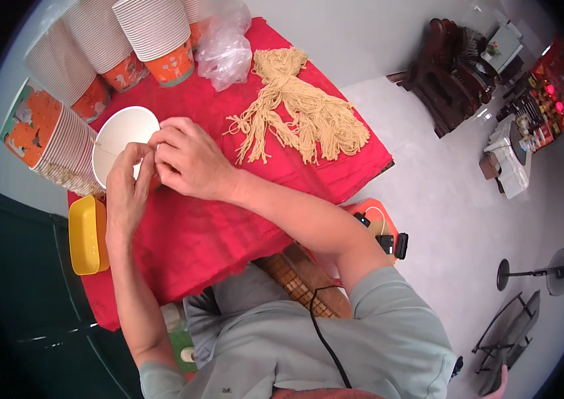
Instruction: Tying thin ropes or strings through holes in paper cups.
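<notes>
A paper bucket (124,128), white inside, tilts on the red-covered table with its mouth toward me. My left hand (124,189) has its fingers closed at the near rim, the fingertips pinched together. Beside it my right hand (192,159) is closed on the right side of the same rim, fingers bent. A thin tan string shows inside the bucket at its left side; whatever the fingertips pinch at the rim is hidden. To the left lies a stack of orange-printed paper buckets (42,133), with tan strings (62,178) along its lower end.
More nested bucket stacks (152,33) stand at the back left beside a clear plastic bag (224,50). A bundle of tan strings (315,110) is spread on the red cloth (255,199). At the left edge sits a yellow tray (88,233). An orange stool (378,216) holds small black devices.
</notes>
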A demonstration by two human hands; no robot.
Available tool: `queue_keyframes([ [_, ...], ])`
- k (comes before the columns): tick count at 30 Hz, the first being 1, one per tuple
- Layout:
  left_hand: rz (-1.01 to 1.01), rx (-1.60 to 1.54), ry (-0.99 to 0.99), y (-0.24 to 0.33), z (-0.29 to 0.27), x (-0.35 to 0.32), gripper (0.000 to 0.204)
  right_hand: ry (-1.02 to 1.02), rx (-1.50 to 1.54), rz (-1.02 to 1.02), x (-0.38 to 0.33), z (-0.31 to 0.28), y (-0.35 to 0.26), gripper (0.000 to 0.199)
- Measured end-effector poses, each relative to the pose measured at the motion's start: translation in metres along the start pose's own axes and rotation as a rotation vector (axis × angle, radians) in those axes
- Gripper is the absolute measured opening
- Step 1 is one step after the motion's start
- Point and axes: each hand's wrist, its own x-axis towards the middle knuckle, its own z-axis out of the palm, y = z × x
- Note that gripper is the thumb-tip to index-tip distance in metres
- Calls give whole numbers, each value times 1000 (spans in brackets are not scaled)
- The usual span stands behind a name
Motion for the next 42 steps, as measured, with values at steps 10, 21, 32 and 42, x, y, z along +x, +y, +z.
queue_keyframes([
  [10,279,189,245,-30,5,-8,11,-141,-49,-69,3,-8,3,9],
  [21,155,-38,136,-46,-22,-26,12,-237,-23,-68,10,-5,-12,15],
  [32,105,-73,99,-41,-18,-30,8,-279,-36,-75,11,-6,-14,20],
  [42,193,-41,104,-46,-10,-26,9,-258,-19,-79,10,-9,-10,22],
])
